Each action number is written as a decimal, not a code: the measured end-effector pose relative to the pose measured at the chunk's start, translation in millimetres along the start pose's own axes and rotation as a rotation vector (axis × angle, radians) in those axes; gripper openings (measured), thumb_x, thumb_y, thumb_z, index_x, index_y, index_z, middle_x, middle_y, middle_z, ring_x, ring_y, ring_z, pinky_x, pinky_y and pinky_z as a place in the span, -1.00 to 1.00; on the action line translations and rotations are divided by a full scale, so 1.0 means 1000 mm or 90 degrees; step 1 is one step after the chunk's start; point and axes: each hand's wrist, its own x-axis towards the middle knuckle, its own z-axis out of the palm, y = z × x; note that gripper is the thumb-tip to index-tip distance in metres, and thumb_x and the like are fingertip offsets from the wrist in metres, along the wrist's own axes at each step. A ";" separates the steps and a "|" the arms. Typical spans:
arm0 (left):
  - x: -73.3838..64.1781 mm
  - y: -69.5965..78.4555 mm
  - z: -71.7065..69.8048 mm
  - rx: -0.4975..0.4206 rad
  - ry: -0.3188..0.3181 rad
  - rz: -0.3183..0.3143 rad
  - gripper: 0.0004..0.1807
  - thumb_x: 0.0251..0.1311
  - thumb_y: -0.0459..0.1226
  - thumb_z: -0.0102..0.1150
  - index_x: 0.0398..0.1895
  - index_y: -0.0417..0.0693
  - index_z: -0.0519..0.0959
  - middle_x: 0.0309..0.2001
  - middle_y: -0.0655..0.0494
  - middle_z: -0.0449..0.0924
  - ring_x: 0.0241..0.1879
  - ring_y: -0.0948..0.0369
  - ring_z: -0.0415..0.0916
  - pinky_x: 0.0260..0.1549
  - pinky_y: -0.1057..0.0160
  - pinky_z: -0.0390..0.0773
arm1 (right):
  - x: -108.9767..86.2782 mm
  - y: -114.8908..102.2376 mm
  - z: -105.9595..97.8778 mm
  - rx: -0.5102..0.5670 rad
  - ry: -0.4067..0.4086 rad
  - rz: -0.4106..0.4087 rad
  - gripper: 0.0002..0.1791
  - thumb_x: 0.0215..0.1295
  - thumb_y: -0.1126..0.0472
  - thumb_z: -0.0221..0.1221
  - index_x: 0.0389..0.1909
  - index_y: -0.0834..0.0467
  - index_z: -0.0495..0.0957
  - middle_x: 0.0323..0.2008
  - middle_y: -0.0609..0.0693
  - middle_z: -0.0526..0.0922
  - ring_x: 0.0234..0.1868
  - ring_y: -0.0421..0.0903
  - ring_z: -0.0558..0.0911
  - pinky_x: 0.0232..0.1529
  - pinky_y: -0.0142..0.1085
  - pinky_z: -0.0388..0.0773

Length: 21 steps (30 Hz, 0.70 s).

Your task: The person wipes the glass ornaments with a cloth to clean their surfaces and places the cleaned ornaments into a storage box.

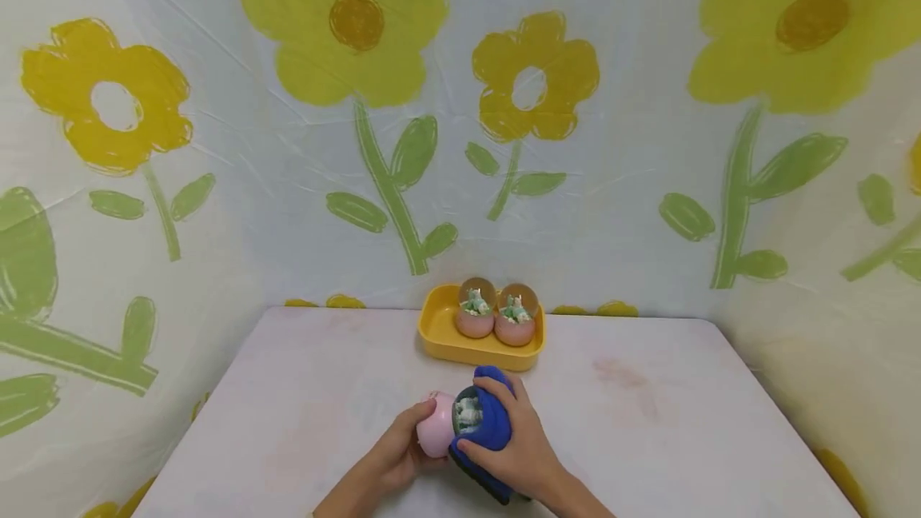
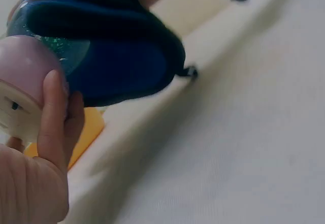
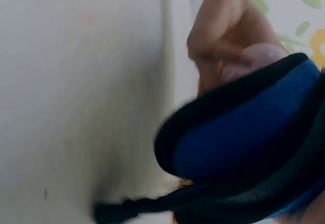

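A snow globe with a pink base lies tilted on its side between my hands, above the table. My left hand grips the pink base, fingers curled round it; the left wrist view shows the cream underside. Against the glass dome, my right hand holds a blue cloth with dark edging, fingers and thumb bent round it. Inside the dome a small white figure shows. In the right wrist view the cloth covers most of the globe, and a dark cord hangs from it.
A yellow tray stands at the back of the white table. Two more pink-based snow globes, one on the left and one on the right, sit upright in its right part. A flowered sheet hangs behind the table.
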 end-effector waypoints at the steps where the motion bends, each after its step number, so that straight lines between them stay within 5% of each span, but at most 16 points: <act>1: -0.001 0.001 0.000 -0.022 -0.006 -0.035 -0.31 0.27 0.07 0.10 0.35 -0.08 0.28 0.02 -0.15 0.46 -0.20 0.07 0.55 -0.42 0.20 0.65 | 0.000 0.000 0.000 -0.004 0.007 -0.025 -0.17 -0.09 -0.16 0.48 0.26 -0.36 0.32 0.27 -0.07 0.23 0.14 0.10 0.44 -0.09 0.09 0.54; 3: -0.003 0.003 0.002 -0.041 -0.011 -0.064 -0.30 0.26 0.10 0.10 0.35 -0.06 0.27 0.03 -0.17 0.45 -0.20 0.07 0.55 -0.42 0.22 0.65 | 0.000 0.001 0.000 0.000 0.026 -0.042 -0.15 -0.12 -0.13 0.51 0.25 -0.34 0.33 0.27 -0.07 0.23 0.13 0.09 0.44 -0.10 0.08 0.54; 6: -0.007 0.008 0.006 0.011 0.012 0.010 -0.31 0.23 -0.04 0.19 0.35 -0.15 0.28 0.02 -0.15 0.49 -0.21 0.06 0.57 -0.41 0.11 0.66 | 0.001 0.001 0.003 0.069 0.042 0.004 -0.19 -0.06 -0.04 0.50 0.25 -0.29 0.34 0.26 -0.05 0.29 0.12 0.10 0.44 -0.08 0.04 0.55; 9: -0.011 0.011 0.009 0.136 0.041 0.146 -0.33 0.10 -0.23 0.33 0.29 -0.24 0.37 0.00 -0.09 0.51 -0.28 0.06 0.60 -0.41 0.07 0.66 | 0.000 0.000 0.004 0.186 0.029 0.115 -0.27 0.04 0.04 0.44 0.25 -0.25 0.35 0.26 -0.03 0.32 0.11 0.11 0.43 -0.07 -0.05 0.55; 12: -0.016 0.011 0.007 0.282 0.019 0.319 -0.32 -0.09 -0.37 0.47 0.18 -0.24 0.46 0.00 -0.13 0.51 -0.32 0.05 0.64 -0.44 0.10 0.66 | -0.001 -0.002 0.001 0.305 -0.006 0.200 -0.35 0.14 0.12 0.35 0.27 -0.13 0.36 0.30 0.09 0.30 0.11 0.14 0.41 -0.05 -0.08 0.52; 15: -0.016 0.009 0.005 0.389 -0.026 0.502 -0.28 -0.23 -0.43 0.56 0.14 -0.16 0.50 0.03 -0.17 0.50 -0.27 0.04 0.66 -0.48 0.12 0.66 | 0.002 -0.004 -0.004 0.361 -0.035 0.240 -0.37 0.20 0.12 0.29 0.30 -0.06 0.36 0.30 0.15 0.28 0.08 0.15 0.43 -0.06 -0.07 0.51; 17: -0.013 0.008 0.005 0.423 -0.028 0.576 -0.27 -0.23 -0.42 0.57 0.14 -0.15 0.49 0.02 -0.19 0.51 -0.26 0.06 0.67 -0.52 0.13 0.65 | 0.005 -0.006 -0.007 0.355 -0.047 0.249 -0.37 0.21 0.09 0.27 0.33 -0.09 0.35 0.29 0.15 0.30 0.06 0.14 0.44 -0.06 -0.05 0.52; 19: -0.012 0.006 0.006 0.400 -0.027 0.566 -0.29 -0.21 -0.43 0.55 0.13 -0.20 0.48 0.02 -0.18 0.51 -0.28 0.06 0.67 -0.53 0.12 0.65 | 0.007 -0.006 -0.008 0.330 -0.043 0.240 -0.36 0.18 0.08 0.30 0.31 -0.11 0.38 0.28 0.14 0.33 0.05 0.13 0.46 -0.07 -0.04 0.53; 21: -0.011 0.007 0.006 0.339 -0.018 0.491 -0.33 -0.16 -0.45 0.51 0.12 -0.27 0.47 0.01 -0.19 0.50 -0.34 0.04 0.67 -0.50 0.09 0.66 | 0.007 -0.006 -0.009 0.292 -0.045 0.213 -0.35 0.15 0.09 0.34 0.29 -0.14 0.40 0.26 0.14 0.35 0.05 0.13 0.46 -0.09 -0.05 0.55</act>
